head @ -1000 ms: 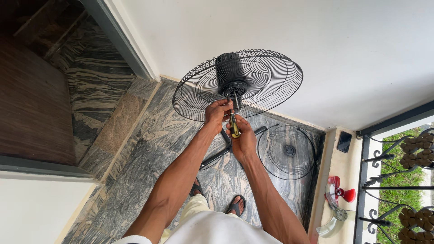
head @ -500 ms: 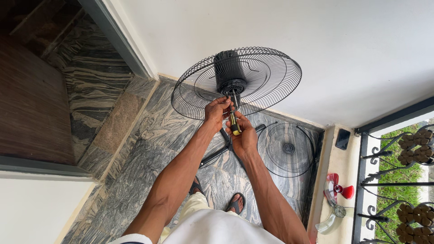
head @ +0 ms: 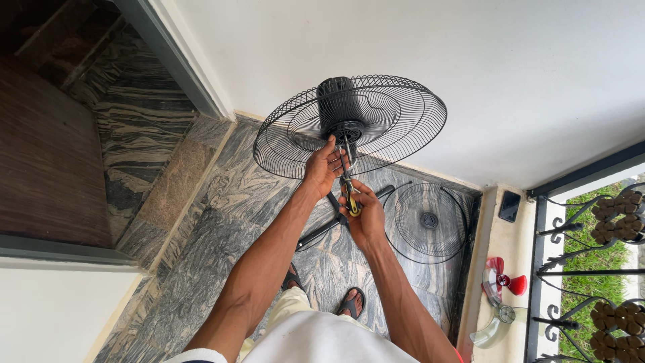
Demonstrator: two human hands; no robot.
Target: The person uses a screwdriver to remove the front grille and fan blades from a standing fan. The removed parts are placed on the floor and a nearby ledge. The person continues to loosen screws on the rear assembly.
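A black standing fan, its rear wire grille (head: 396,117) and motor housing (head: 340,107) facing up, stands before me. My left hand (head: 321,168) rests against the motor shaft just below the hub, fingers curled beside it. Just below and to the right, my right hand (head: 365,218) grips a tool with a yellow and black handle (head: 352,203), its metal tip pointing up at the shaft. The fan's pole and cross base (head: 336,222) lie under my hands.
The detached front grille (head: 430,222) lies on the grey marbled floor at right. A phone (head: 509,206), fan blades and a red part (head: 502,286) sit on the ledge by the window bars. White wall behind, doorway at left. My sandalled feet (head: 351,304) are below.
The view has shifted slightly; my hands and the fan stay together, with the tool still worked at the shaft. No clear change of grip.
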